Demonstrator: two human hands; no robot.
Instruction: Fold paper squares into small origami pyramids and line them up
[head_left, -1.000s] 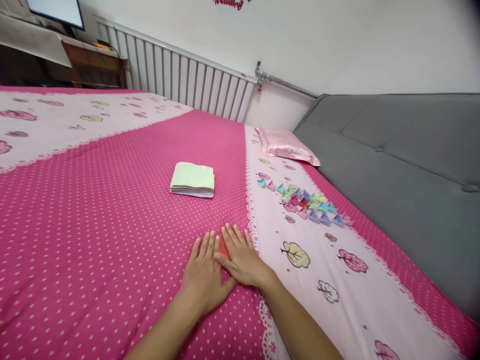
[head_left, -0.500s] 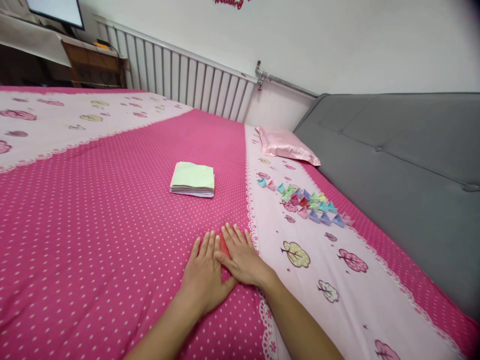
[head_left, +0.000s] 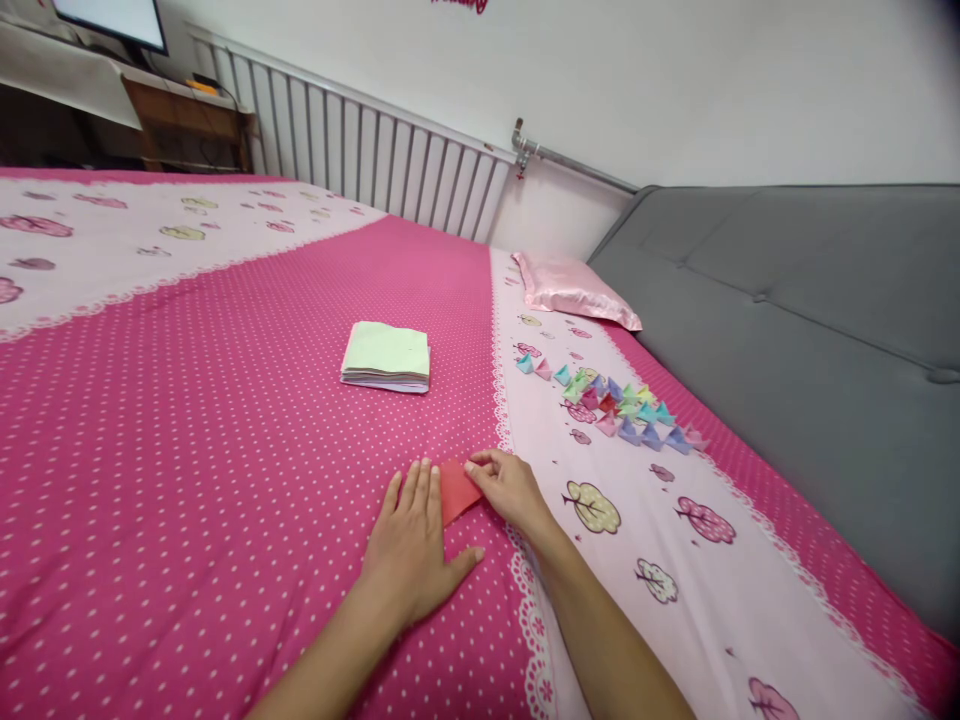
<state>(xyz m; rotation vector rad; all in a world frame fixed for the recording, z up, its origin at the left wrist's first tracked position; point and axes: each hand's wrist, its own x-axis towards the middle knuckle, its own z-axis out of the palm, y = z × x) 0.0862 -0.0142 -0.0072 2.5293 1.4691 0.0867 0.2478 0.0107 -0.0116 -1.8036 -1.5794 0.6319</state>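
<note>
A piece of red paper (head_left: 456, 492) lies on the pink dotted bedspread (head_left: 247, 480), partly covered by my hands. My left hand (head_left: 409, 545) rests flat over its left side, fingers stretched forward and thumb out to the right. At the paper's right edge, my right hand (head_left: 511, 490) pinches it between thumb and fingertips. Beyond my hands sits a stack of paper sheets (head_left: 385, 352) with a pale green one on top. To the right, several small folded paper boats (head_left: 609, 404) in mixed colours stand grouped on the pale pink strip.
A pink satin pillow (head_left: 574, 290) lies by the grey padded headboard (head_left: 780, 300). Behind the bed, a white radiator (head_left: 352, 135) runs along the wall. At the far left stands a desk (head_left: 187, 118) with a monitor (head_left: 112, 20).
My right hand has gone from lying flat beside the left to pinching the paper's right edge. More of the red paper shows now. My left hand stays in place.
</note>
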